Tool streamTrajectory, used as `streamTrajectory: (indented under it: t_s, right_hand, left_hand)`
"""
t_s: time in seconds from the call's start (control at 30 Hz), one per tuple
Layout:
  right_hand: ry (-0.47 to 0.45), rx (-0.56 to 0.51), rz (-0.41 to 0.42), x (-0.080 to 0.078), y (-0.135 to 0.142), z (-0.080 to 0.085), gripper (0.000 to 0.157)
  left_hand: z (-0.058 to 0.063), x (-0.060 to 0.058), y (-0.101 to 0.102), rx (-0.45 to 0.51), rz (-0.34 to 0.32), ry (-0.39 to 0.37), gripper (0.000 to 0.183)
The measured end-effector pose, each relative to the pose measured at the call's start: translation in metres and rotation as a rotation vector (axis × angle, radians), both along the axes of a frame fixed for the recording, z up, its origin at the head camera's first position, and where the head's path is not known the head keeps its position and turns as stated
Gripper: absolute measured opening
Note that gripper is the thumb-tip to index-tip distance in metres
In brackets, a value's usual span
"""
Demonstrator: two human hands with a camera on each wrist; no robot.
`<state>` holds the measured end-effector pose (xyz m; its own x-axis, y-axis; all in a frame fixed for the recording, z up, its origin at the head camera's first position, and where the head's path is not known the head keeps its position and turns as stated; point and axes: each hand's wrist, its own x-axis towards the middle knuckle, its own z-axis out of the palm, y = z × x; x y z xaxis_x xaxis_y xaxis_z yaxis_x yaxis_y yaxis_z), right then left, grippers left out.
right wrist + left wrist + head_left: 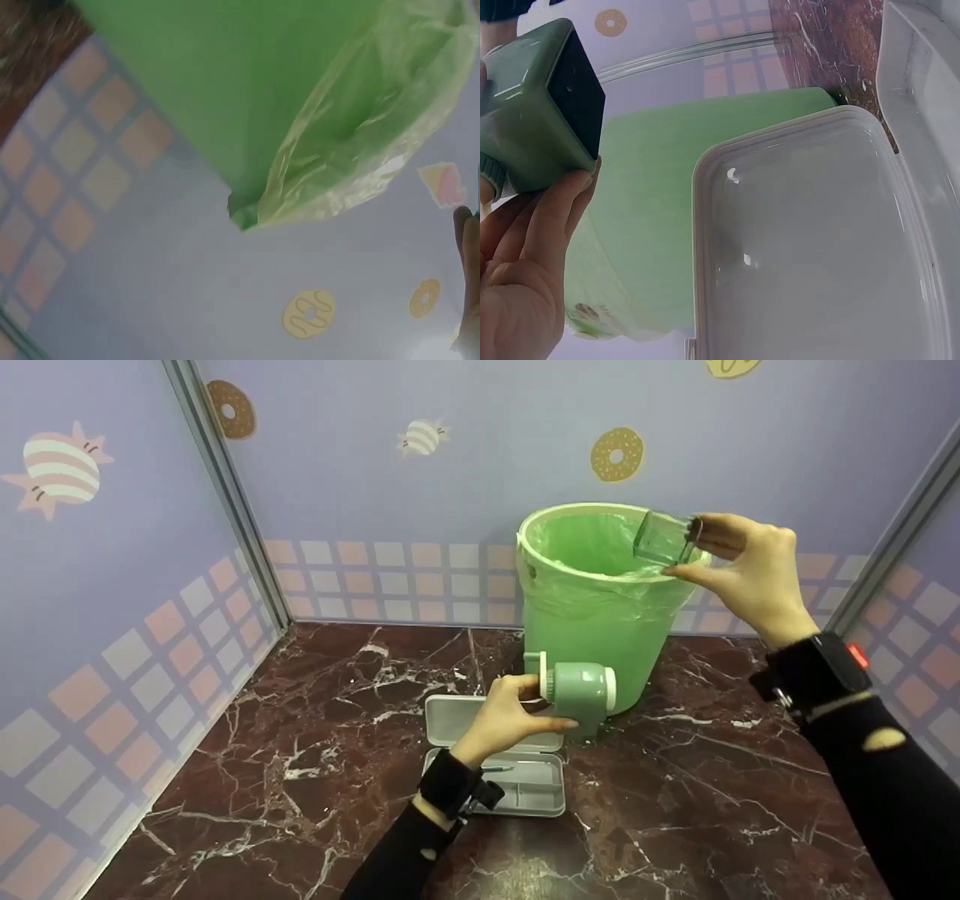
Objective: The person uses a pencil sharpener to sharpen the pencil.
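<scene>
In the head view my left hand (pixel 504 718) grips a green pencil sharpener (pixel 583 684) with a white front, held above the open pencil case. The left wrist view shows the sharpener (pixel 532 112) with a dark, open slot on one face. My right hand (pixel 761 574) pinches a clear shavings drawer (pixel 661 540) between thumb and fingers, tilted over the rim of a green trash bin (pixel 592 619). Whether shavings are in the drawer cannot be made out. Only an edge of the right hand (pixel 471 281) appears in the right wrist view.
Below the left hand lies an open grey pencil case (pixel 540 808) with a thin pen or pencil (pixel 496 769) inside. A clear plastic liner (pixel 555 566) folds over the bin's rim. Patterned walls enclose the dark red marbled table (pixel 300 780) at the back and sides.
</scene>
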<state>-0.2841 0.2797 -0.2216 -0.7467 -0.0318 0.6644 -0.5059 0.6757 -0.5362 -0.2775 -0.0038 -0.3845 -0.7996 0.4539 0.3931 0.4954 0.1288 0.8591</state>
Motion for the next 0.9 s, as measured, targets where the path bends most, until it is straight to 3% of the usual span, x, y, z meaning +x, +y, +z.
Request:
streamTrajectory:
  t_s: [0.17, 0.33, 0.47, 0.6, 0.73, 0.9]
  right_hand:
    - [-0.029, -0.059, 0.080, 0.024, 0.006, -0.032, 0.057]
    - [-0.077, -0.072, 0.136, 0.043, 0.008, -0.076, 0.057]
    - [-0.129, -0.081, 0.119, 0.049, 0.007, -0.112, 0.060]
    - [-0.203, -0.089, 0.126, 0.052, 0.001, -0.142, 0.061]
    - [-0.241, -0.086, 0.182, 0.055, -0.010, -0.156, 0.063]
    - [-0.276, -0.108, 0.235, 0.057, -0.020, -0.155, 0.067]
  left_hand:
    - [0.002, 0.000, -0.002, 0.018, 0.023, 0.007, 0.048]
    - [0.003, -0.002, -0.005, 0.084, -0.013, -0.025, 0.051]
    - [0.003, -0.003, -0.006, 0.124, -0.044, -0.030, 0.049]
    - [0.001, -0.002, -0.007, 0.104, -0.030, -0.032, 0.048]
    - [0.000, 0.000, -0.007, 0.060, -0.003, -0.024, 0.048]
    - [-0.001, -0.002, -0.005, 0.041, -0.008, -0.001, 0.050]
